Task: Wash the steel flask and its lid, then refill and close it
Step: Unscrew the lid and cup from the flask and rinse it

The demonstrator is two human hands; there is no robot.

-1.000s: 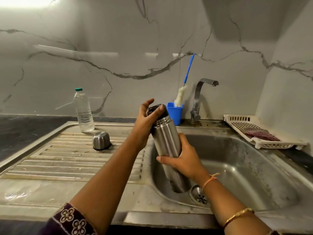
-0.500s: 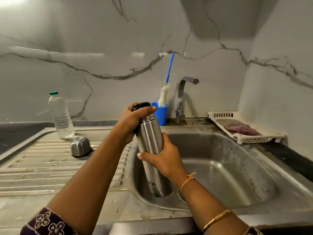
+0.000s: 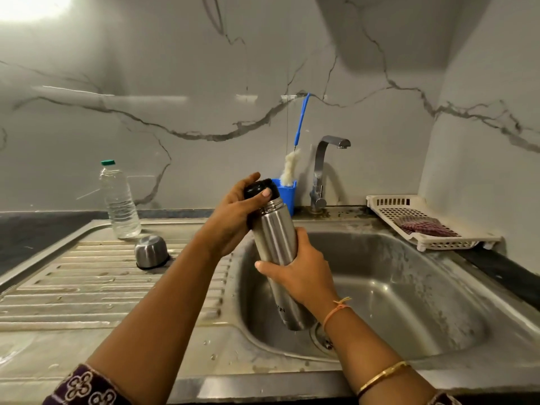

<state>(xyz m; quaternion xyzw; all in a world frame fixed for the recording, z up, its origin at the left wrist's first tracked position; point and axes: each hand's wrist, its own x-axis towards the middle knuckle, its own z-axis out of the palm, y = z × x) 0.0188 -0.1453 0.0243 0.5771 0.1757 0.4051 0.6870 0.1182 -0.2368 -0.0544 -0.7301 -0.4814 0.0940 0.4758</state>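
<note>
We note silver flask (image 3: 273, 244), black stopper (image 3: 257, 187); blue cup (image 3: 288, 195), white brush (image 3: 290, 168) on blue handle (image 3: 301, 121); clear bottle (image 3: 119, 200), green cap (image 3: 107, 162); cream tray (image 3: 438, 245), maroon cloth (image 3: 423, 228); white wall (image 3: 204, 68), grey veins (image 3: 187, 135); purple sleeve (image 3: 68, 394), white flowers (image 3: 82, 382).

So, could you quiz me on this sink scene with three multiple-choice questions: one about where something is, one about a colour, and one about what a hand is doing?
1. The upturned steel cup stands:
A) left of the flask
B) right of it
C) on top of it

2. The cap of the plastic bottle is:
A) red
B) green
C) white

3. The left hand is:
A) flat and idle
B) gripping the black stopper at the flask's mouth
C) holding a sponge

Answers:
1 A: the cup sits on the draining board, to the flask's left.
2 B: the cap on the clear bottle shows green.
3 B: the hand's thumb and fingers curl round the stopper.
</note>
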